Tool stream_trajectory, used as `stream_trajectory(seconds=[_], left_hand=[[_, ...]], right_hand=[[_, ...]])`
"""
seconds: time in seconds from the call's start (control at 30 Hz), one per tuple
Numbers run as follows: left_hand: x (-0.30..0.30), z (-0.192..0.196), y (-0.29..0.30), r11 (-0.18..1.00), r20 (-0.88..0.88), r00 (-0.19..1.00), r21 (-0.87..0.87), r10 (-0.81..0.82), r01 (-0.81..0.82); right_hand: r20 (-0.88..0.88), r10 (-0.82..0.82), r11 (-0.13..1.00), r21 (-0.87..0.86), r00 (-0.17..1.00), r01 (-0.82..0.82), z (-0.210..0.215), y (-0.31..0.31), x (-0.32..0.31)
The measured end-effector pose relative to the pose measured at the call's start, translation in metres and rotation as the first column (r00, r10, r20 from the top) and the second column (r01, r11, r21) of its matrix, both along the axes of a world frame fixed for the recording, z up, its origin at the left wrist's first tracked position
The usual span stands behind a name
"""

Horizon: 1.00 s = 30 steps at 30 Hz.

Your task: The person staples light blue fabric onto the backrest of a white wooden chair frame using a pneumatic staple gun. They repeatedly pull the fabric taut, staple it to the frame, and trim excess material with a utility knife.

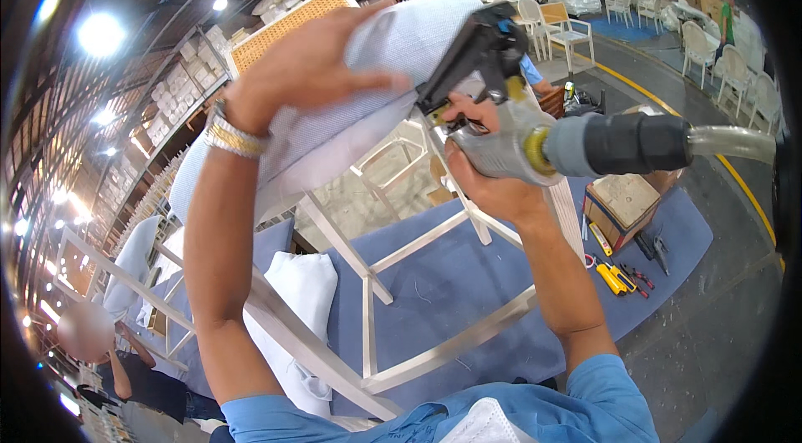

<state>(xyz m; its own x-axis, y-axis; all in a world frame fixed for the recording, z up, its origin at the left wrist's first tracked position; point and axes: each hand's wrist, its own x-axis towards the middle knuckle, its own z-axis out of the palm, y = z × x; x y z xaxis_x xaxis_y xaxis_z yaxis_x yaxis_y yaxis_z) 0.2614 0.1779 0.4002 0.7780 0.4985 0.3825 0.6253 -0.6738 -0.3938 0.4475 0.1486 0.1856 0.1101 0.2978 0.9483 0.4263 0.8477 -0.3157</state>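
Observation:
My right hand [505, 188] is wrapped round the grey body of an air staple gun [518, 141], and a thick hose connector points off to the right. The gun's black nose touches or nearly touches the edge of a light blue-grey upholstered pad [418, 30]. Slightly blurred, my left hand [313, 67] lies with fingers stretched out across the pad's fabric. Below the pad stands a pale unfinished wooden chair frame [368, 301], its legs and rails showing. Whether a staple is in the fabric cannot be made out.
A blue-grey covered worktable [468, 276] lies under the chair. On its right are a cardboard box [622, 201], yellow-handled tools [614, 278] and pliers [660, 255]. A white padded piece [301, 301] lies at left. Another person [138, 376] is at lower left; chairs [568, 30] stand beyond.

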Motion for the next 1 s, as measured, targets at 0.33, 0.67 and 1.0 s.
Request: stream_trajectory(seconds=[0.33,0.67,1.0], left_hand=[[-0.016,-0.025,0.001,0.956,0.007,0.987,0.248,0.162,-0.158],[-0.007,-0.041,-0.017,0.915,-0.005,0.967,0.325,0.254,-0.239],[-0.005,-0.044,-0.023,0.923,0.007,0.962,0.282,0.272,-0.263]], right_hand=[[-0.182,0.215,0.976,0.003,0.959,-0.218,-0.004,0.017,0.003],[-0.091,0.239,0.97,-0.02,0.967,-0.242,0.001,-0.008,-0.017],[-0.124,0.316,0.948,0.019,0.941,-0.316,-0.005,-0.008,-0.03]])
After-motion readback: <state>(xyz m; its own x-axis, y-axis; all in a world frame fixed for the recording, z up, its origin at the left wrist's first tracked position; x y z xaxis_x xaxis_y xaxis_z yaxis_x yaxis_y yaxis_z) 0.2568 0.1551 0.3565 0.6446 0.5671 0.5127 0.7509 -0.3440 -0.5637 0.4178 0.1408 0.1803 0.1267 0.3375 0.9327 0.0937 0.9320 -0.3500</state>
